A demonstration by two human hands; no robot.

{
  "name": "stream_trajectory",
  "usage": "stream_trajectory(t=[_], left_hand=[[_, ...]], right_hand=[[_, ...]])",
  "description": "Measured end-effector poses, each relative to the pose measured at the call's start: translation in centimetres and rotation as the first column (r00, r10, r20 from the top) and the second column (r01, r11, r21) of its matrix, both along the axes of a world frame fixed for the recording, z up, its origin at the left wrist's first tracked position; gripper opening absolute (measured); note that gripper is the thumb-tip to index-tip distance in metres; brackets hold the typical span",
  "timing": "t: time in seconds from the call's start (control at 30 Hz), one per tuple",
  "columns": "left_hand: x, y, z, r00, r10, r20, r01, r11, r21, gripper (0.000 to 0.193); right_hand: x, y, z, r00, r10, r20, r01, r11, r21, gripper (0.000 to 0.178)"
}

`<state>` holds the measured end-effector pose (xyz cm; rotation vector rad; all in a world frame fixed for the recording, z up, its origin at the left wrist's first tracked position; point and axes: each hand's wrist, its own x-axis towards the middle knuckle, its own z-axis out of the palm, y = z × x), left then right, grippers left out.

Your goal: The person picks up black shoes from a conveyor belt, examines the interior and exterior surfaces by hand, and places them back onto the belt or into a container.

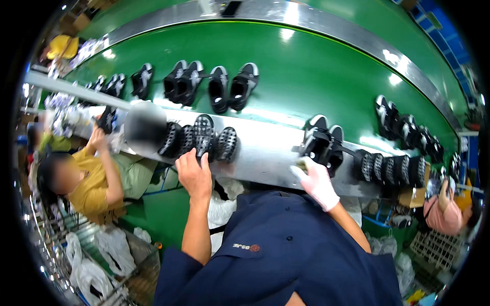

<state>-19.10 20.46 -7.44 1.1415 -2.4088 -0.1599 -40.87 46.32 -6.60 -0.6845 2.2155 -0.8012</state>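
Observation:
My left hand (pixel 194 172), bare, grips a black sandal (pixel 204 133) lying sole-up on the metal ledge (pixel 265 153) of a green conveyor belt (pixel 306 76). Other sole-up sandals (pixel 174 138) lie right beside it. My right hand (pixel 317 182) wears a white glove and rests at the ledge's near edge, fingers curled around a small yellowish object (pixel 302 164), just below a black sandal pair (pixel 322 143) with white heel trim.
Several black sandals ride the belt at the back (pixel 214 84) and at right (pixel 408 132). More sole-up sandals (pixel 393 168) line the ledge at right. A person in a yellow top (pixel 94 183) works at left, another in pink (pixel 441 211) at right. White bags (pixel 97 255) lie in wire baskets below.

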Motion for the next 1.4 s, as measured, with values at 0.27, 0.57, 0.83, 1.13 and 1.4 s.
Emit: stream_trajectory(t=[0.27,0.57,0.83,1.13,1.4], left_hand=[[-9.4,8.7,3.7,0.768,-0.461,-0.444,0.631,0.662,0.404,0.035],[-17.8,12.4,-3.2,0.891,0.128,-0.437,0.445,-0.049,0.894,0.008],[-20.1,17.2,-6.2,0.930,-0.119,-0.348,0.368,0.297,0.881,0.021],[-25.2,15.6,-10.1,0.657,-0.740,-0.147,0.733,0.580,0.356,0.021],[-23.4,12.5,-9.8,0.614,-0.780,-0.116,0.672,0.440,0.596,0.017]], right_hand=[[0.6,-2.0,1.4,0.362,0.021,0.932,0.616,0.745,-0.256,0.030],[1.2,3.8,4.2,0.977,-0.150,-0.149,0.148,0.989,-0.028,0.065],[-0.3,7.6,2.1,0.991,-0.080,-0.105,0.101,0.972,0.212,0.053],[-6.8,6.2,0.8,0.981,0.049,-0.190,0.054,0.865,0.499,0.037],[-2.4,3.3,-6.4,0.906,0.082,-0.415,0.052,0.952,0.301,0.017]])
